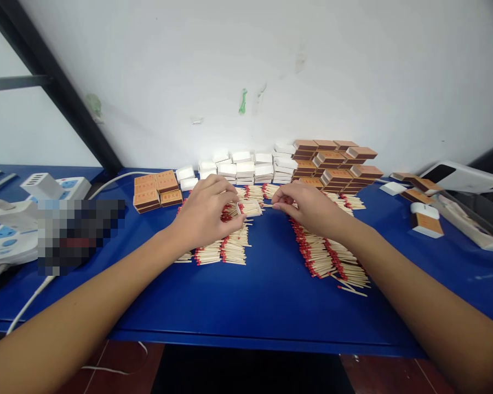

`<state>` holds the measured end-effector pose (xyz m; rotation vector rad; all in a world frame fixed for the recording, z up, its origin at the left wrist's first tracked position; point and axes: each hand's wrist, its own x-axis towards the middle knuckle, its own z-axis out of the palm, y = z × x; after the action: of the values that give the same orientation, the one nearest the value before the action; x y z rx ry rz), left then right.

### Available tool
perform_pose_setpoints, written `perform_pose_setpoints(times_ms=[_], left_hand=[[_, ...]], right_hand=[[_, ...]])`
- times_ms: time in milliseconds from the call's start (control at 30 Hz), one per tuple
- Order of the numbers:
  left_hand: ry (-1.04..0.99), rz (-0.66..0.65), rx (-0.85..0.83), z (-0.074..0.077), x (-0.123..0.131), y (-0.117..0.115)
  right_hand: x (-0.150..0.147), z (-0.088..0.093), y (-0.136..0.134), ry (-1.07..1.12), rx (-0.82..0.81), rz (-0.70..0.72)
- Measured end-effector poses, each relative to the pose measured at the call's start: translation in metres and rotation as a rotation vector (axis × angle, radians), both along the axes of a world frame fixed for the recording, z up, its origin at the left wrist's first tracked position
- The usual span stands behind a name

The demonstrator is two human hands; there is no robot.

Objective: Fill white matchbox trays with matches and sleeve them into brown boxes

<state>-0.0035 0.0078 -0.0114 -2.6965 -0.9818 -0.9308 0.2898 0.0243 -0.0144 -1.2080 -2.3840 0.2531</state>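
Note:
My left hand (pixel 205 213) is closed over a small white matchbox tray (pixel 250 208) with matches in it, held just above a pile of red-tipped matches (pixel 225 249) on the blue table (pixel 250 306). My right hand (pixel 308 208) hovers to the tray's right with fingertips pinched together near the match heads; what it pinches is too small to tell. A second long row of matches (pixel 328 257) lies under my right wrist.
White inner trays (pixel 246 167) and stacked brown matchbox sleeves (pixel 337 164) line the wall. More brown boxes (pixel 156 189) sit at the left, loose ones (pixel 425 219) at the right. Power strips (pixel 45 189) and cables lie at far left.

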Motion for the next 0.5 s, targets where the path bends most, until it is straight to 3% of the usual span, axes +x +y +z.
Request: perform_pose_setpoints(times_ms=[200, 500], left_hand=[[-0.006, -0.015, 0.015, -0.0006, 0.0004, 0.0000], [0.000, -0.009, -0.020, -0.0013, 0.0012, -0.0009]], right_hand=[[-0.0003, -0.0089, 0.0043, -0.035, 0.021, 0.033], [0.0008, -0.0026, -0.0014, -0.045, 0.047, -0.031]])
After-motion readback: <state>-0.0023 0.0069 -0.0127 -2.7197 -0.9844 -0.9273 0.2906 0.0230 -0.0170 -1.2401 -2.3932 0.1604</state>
